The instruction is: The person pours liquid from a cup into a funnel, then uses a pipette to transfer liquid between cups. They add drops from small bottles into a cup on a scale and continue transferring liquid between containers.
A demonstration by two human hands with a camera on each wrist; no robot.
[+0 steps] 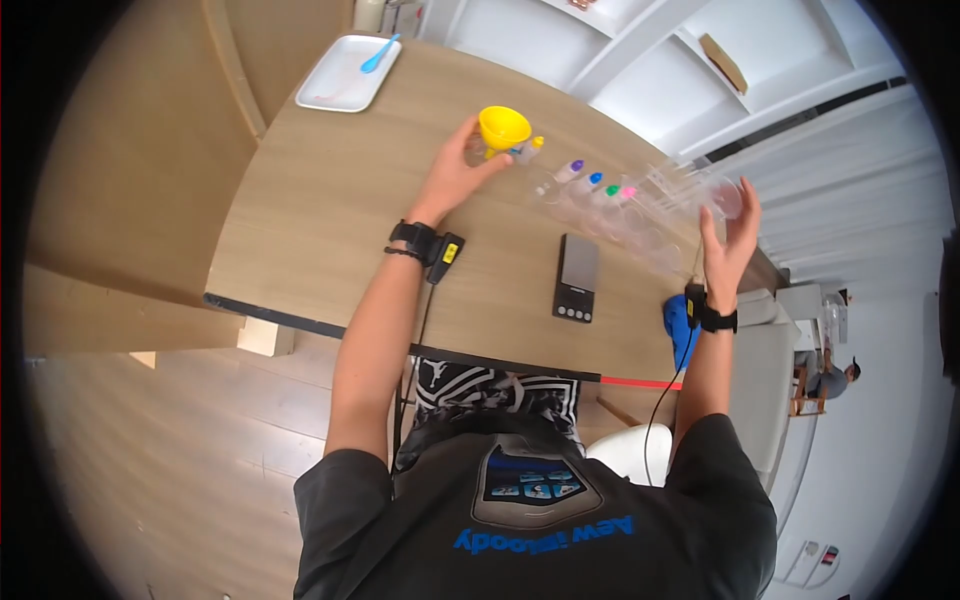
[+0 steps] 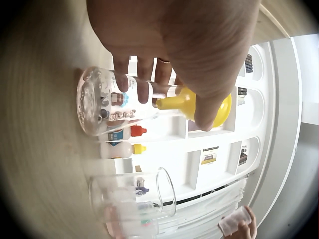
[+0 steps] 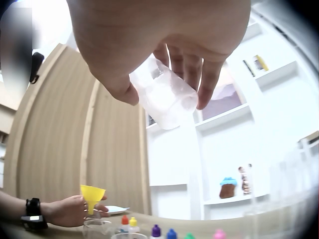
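My left hand (image 1: 455,178) holds a yellow funnel (image 1: 505,125) upright, its spout in the mouth of a clear flask (image 2: 94,109) that stands on the table. In the left wrist view the thumb lies against the funnel, and the fingers reach round the far side of the flask's neck. My right hand (image 1: 732,240) is raised at the table's right side. It grips a translucent plastic cup (image 3: 167,97) between thumb and fingers; the cup is tilted in the right wrist view. A clear glass beaker (image 2: 167,191) stands near the flask.
Small dropper bottles with purple (image 1: 577,165), blue (image 1: 596,178), green and pink caps stand in a row. A black digital scale (image 1: 578,275) lies near the front. A white tray (image 1: 325,85) with a blue spoon (image 1: 378,58) is at far left. A clear rack (image 1: 670,185) stands right.
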